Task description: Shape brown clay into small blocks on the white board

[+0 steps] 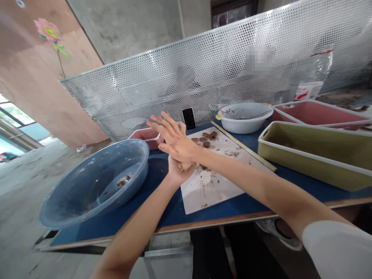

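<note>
Over the near side of a white board [215, 193], my hands are pressed together. My right hand [178, 143] lies across the top with its fingers stretched out and spread. Beneath it, my left hand [178, 173] is turned palm up, its fingers mostly hidden. A pale brownish patch shows between the palms; I cannot make out whether it is a lump of material or skin. Several brown clay-like pieces [206, 144] lie on the board just beyond my hands, with crumbs scattered around them.
A large blue basin [95, 211] with dark bits inside stands left. A small pink container [152, 144], a phone [189, 118] and a white basin [244, 126] are behind. A yellowish stick [247, 148], green trough [308, 162], pink trough [314, 112] and plastic bottle [315, 73] are right.
</note>
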The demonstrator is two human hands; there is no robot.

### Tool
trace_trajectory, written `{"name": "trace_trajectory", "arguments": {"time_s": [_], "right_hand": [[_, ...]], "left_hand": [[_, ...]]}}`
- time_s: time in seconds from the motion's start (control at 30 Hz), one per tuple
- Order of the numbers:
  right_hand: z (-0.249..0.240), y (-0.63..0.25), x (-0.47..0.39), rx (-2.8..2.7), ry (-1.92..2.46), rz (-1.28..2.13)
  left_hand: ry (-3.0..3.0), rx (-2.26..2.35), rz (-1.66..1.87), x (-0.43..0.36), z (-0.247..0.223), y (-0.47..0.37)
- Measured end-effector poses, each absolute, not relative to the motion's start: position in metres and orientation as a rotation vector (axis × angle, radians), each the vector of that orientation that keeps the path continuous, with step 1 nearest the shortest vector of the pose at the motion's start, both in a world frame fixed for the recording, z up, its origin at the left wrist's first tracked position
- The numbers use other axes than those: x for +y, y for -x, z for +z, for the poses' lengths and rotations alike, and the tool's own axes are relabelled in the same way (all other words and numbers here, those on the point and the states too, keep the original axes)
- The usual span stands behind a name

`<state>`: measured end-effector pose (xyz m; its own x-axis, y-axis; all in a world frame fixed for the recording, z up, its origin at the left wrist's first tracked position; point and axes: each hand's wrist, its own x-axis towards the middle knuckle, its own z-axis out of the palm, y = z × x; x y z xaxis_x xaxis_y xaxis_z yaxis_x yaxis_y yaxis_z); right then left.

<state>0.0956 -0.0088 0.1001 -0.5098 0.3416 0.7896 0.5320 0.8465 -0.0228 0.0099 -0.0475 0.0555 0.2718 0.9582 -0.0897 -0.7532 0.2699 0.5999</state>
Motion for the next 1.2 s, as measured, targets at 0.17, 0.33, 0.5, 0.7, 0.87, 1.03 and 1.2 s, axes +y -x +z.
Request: {"name": "trace_trajectory", "arguments": {"time_s": [0.17,0.33,0.5,0.7,0.87,1.03,1.2], "right_hand": [[0.084,-0.105,0.024,-2.134,0.864,-0.269],[0.071,-0.103,0.03,-2.141,0.972,-0.218],[0.087,-0.112,0.041,-2.306,0.972,-0.009],[0.106,-0.128,0.04,-2.633,0.6,0.273],[0.099,-0.118,0.035,-2.584,0.64,0.095],[0.108,-0.129,0.022,-2.592,0.707,-0.004],[0.127,-0.199,-0.018,-2.454,0.808,0.054]], "left_hand": [[-0.37,0.451,1.314,-0.039,0.063,0.0],[-0.261,0.523,1.407,-0.029,0.054,0.006],[-0.163,0.565,1.459,-0.027,0.051,0.003],[-0.106,0.555,1.518,-0.025,0.056,0.009],[-0.153,0.504,1.542,-0.014,0.054,0.025],[-0.254,0.416,1.503,-0.013,0.054,0.029],[-0.34,0.502,1.494,-0.012,0.054,0.02]]}}
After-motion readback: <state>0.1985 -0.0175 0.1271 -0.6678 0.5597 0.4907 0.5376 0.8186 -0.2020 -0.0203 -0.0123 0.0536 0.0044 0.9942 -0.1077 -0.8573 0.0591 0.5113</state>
